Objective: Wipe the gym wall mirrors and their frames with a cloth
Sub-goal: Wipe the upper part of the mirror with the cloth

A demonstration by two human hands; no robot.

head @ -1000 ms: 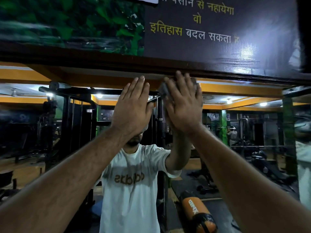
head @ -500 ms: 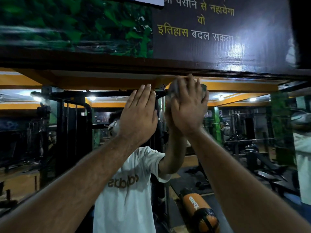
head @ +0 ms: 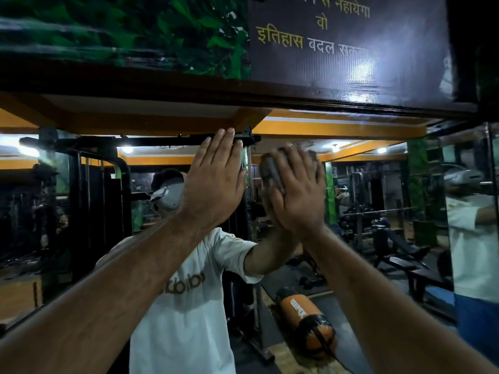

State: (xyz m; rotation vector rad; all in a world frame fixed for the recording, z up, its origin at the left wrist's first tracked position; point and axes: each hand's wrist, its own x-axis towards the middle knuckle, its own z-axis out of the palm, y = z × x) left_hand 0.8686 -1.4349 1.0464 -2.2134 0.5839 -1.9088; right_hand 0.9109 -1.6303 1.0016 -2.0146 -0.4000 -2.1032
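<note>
Both my arms are up at the wall mirror (head: 364, 211), palms toward the glass. My right hand (head: 298, 193) is spread flat over the cloth (head: 270, 171), a grey wad that pokes out past my fingers on the side nearer my other hand, and straight fingers press it against the glass below the mirror's dark top frame (head: 243, 95). My left hand (head: 213, 182) sits just beside the right one, flat and relaxed with fingers straight and close together, grasping nothing; whether its palm actually touches the mirror I cannot tell. Its fingertips reach higher toward the frame than the cloth does. Above the frame hangs a dark board (head: 351, 44) with yellow and white lettering, and beside that, a panel of green leaves (head: 121, 31). In the mirror, below my hands, I see my own reflection in a white T-shirt (head: 186, 306), with a reflected forearm rising to meet my right hand at the cloth. Behind the reflection stands a black cable machine (head: 102, 201), its top bar running level with my left fingertips. Low in the glass, under my right forearm, lies an orange and black punching bag (head: 307, 319), and further off a dark weight bench (head: 399, 255) under bright ceiling lights.
</note>
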